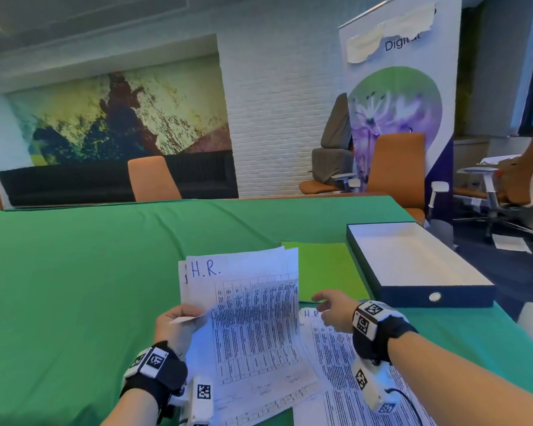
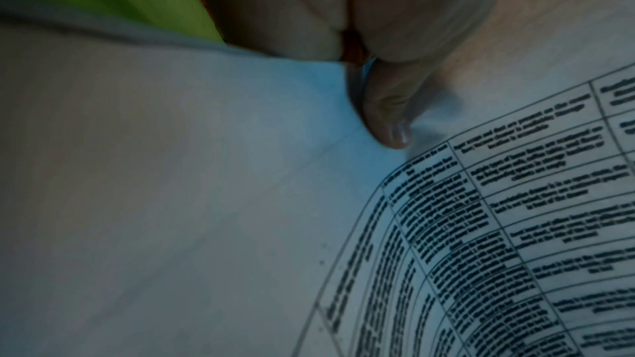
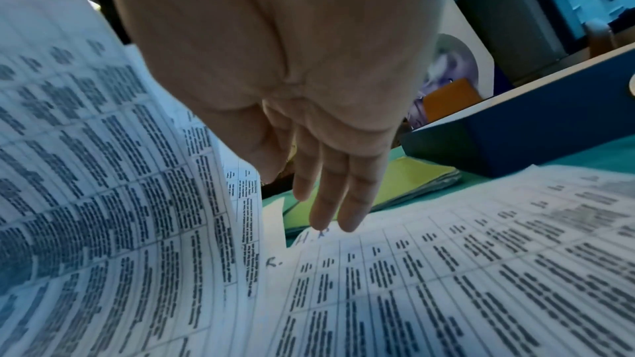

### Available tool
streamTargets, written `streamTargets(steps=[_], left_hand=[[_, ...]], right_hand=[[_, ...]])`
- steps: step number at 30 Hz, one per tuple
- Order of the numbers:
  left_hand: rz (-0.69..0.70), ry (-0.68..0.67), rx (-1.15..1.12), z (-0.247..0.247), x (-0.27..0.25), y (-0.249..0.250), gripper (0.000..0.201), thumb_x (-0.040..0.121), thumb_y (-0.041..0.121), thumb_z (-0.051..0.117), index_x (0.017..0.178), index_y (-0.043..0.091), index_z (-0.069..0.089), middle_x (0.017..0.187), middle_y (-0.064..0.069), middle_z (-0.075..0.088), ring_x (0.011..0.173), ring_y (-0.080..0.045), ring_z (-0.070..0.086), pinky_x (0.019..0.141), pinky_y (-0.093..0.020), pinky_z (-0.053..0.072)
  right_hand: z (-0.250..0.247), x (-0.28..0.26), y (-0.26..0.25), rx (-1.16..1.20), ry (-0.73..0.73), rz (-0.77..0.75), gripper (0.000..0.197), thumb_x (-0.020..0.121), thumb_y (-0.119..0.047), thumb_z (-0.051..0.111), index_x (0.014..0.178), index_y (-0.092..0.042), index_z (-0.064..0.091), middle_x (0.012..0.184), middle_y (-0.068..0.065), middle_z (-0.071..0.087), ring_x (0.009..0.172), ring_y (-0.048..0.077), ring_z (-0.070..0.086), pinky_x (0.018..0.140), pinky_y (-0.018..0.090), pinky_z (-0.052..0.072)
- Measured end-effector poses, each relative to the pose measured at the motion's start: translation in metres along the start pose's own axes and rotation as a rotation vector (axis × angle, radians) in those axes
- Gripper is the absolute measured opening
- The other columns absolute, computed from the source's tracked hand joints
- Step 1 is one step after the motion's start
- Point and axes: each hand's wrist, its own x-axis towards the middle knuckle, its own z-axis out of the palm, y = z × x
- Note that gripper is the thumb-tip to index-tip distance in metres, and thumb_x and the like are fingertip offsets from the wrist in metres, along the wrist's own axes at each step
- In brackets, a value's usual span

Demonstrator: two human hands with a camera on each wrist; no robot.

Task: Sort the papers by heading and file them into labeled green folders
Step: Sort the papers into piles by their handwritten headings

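Two hands at work: left hand [image 1: 179, 325] pinches the raised H.R. sheaf [image 1: 243, 305], right hand [image 1: 336, 309] loose-fingered, empty, over the sorted pile [image 1: 336, 358] on the desk [image 1: 74, 272] beside the green folders [image 1: 326, 269]; best read each heading before laying off.

Printed "H.R." papers [image 1: 240, 290] — green folder [image 1: 326, 272] behind

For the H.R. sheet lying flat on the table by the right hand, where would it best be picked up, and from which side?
Probably at its far top corner, next to the handwritten heading, coming from above. That corner of the flat H.R. sheet lies bare right under the open right hand. Its left edge runs under the papers held by the left hand.
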Motion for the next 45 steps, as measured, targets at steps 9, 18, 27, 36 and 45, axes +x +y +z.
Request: streamTargets(steps=[9,18,27,36,45], left_hand=[[-0.027,0.066,0.019,-0.023,0.012,0.008,0.058,0.071,-0.031,0.055,0.033,0.013,0.058,0.043,0.005,0.060,0.062,-0.021,0.052,0.044,-0.011,0.048],[-0.036,0.067,0.013,-0.023,0.019,-0.002,0.049,0.068,-0.032,0.056,0.041,0.009,0.057,0.057,-0.008,0.058,0.063,-0.023,0.054,0.047,-0.016,0.051],[0.036,0.068,0.028,-0.023,0.032,0.014,0.052,0.067,-0.029,0.059,0.038,0.014,0.060,0.054,-0.003,0.058,0.066,-0.024,0.052,0.065,-0.031,0.047],[0.137,0.036,-0.010,0.002,0.022,0.051,0.050,0.067,-0.028,0.060,0.040,0.015,0.057,0.046,0.008,0.058,0.064,-0.021,0.052,0.055,-0.022,0.052],[0.166,-0.023,-0.053,0.018,0.007,0.065,0.024,0.069,-0.023,0.062,0.066,0.000,0.055,0.057,0.004,0.067,0.064,-0.014,0.062,0.056,-0.019,0.053]], right_hand=[[0.032,0.048,-0.021,-0.239,-0.037,0.056,0.060,0.092,-0.028,0.056,0.143,-0.012,0.029,0.136,0.008,0.049,0.110,0.023,0.056,0.095,0.035,0.048],[0.053,0.077,-0.028,-0.144,0.025,0.131,0.041,0.086,-0.027,0.061,0.120,-0.008,0.051,0.105,0.007,0.063,0.082,0.019,0.060,0.073,0.030,0.052],[-0.020,0.061,-0.066,0.518,0.577,-0.224,0.015,0.093,-0.007,0.055,0.102,-0.004,0.066,0.092,0.010,0.065,0.079,0.019,0.055,0.068,0.025,0.044],[-0.053,0.038,-0.045,0.596,0.463,-0.249,0.022,0.092,-0.007,0.056,0.078,-0.021,0.065,0.077,0.002,0.066,0.069,0.021,0.056,0.069,0.033,0.047],[-0.014,0.005,-0.049,0.801,0.125,-0.234,0.019,0.092,0.001,0.050,0.090,-0.010,0.065,0.087,0.016,0.069,0.070,0.025,0.062,0.075,0.040,0.054]])
